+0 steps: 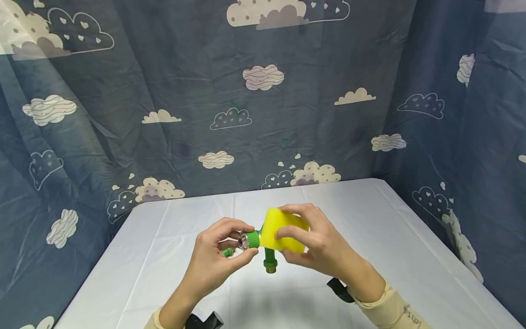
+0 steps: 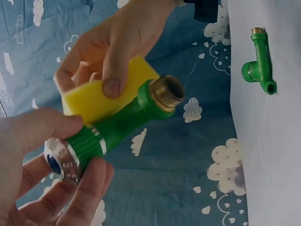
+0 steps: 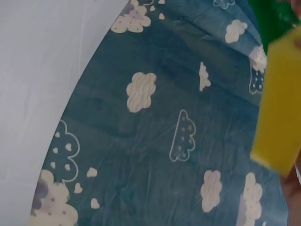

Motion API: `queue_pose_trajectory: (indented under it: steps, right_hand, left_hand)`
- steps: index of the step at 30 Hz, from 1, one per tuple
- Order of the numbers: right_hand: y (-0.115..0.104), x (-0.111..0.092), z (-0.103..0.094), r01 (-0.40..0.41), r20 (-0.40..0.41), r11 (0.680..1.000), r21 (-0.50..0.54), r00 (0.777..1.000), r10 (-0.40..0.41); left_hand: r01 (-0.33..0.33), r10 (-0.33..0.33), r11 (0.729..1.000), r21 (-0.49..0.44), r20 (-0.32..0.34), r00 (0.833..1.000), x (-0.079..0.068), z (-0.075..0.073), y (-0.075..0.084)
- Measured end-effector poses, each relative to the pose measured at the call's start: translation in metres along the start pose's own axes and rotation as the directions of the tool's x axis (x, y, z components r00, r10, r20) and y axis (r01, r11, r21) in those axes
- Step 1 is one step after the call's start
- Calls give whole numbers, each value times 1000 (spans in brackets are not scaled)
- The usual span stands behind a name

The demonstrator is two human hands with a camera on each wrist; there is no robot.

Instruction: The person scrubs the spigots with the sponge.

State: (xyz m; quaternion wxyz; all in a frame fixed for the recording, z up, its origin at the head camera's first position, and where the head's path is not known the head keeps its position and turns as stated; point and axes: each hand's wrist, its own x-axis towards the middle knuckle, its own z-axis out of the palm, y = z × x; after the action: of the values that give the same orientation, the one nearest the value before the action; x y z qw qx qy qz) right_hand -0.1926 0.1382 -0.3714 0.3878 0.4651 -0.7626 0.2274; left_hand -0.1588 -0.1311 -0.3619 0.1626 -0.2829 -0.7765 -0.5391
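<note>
My left hand (image 1: 209, 256) grips a green water tap (image 2: 123, 123) by its ribbed collar and clear knob (image 2: 60, 157), which has a blue centre. A brass threaded end (image 2: 165, 92) sticks out from the tap; in the head view a green spout with a brass tip (image 1: 270, 261) points down. My right hand (image 1: 324, 240) pinches a yellow sponge (image 1: 271, 228) between thumb and fingers, pressed along the tap's body. The sponge (image 3: 280, 103) covers part of the tap in the head view. Both are held up above the white table.
A second green tap (image 2: 263, 66) with a brass end lies on the white table (image 1: 164, 274), mostly behind my left hand in the head view. Dark blue curtains (image 1: 185, 137) with cloud prints hang behind and along both sides of the table.
</note>
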Motion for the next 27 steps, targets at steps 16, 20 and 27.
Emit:
queue_pose_trajectory:
  steps: [16,20,27]
  right_hand:
    - [-3,1,-2,14,-17,998,65,1000,-12]
    - [0,0,-3,-45,-38,999,30,998,46]
    - [16,-6,-9,-231,-143,973,-5,963,228]
  left_hand:
    - [-4,2,999,37,34,999,-1,-5,5]
    - [-47,40,995,83,85,996,-1,-8,9]
    - [-126,113,991,48,214,970,-3,-12,9]
